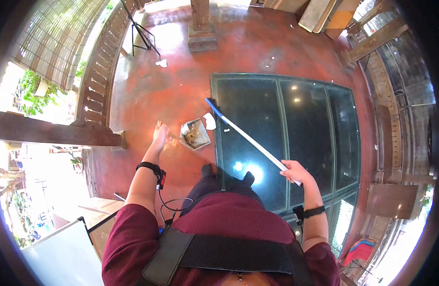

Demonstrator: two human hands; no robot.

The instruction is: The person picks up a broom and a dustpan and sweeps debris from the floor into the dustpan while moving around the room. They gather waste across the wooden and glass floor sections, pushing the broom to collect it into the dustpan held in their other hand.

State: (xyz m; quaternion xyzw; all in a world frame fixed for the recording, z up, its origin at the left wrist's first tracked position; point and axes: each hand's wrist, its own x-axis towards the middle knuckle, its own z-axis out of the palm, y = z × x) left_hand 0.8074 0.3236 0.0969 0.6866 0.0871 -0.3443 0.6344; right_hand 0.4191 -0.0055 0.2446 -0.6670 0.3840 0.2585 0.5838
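Head view: my R hand closes firmly round the white handle of a brush, nr its top end, on a red floor beside a dark glass-like panel w/ pale dividing strips. The brush runs diagonally up & L, its blue lower part & dark bristles at the panel's L edge; can't tell if the bristles touch down. My L hand is out to the L, fingers curled, just beside a dustpan; its handle is hard to make out, so can't tell if I'm gripping it. The pan sits L of the panel, brownish debris inside. Btwn pan & brush, a white scrap lies by the panel's edge; a smaller white bit is on the panel, R of it. More white litter dots the floor farther off, nr a black tripod. Also in view: a pillar at top, a wooden railing at L, a whiteboard lower L, & a red seat lower R.
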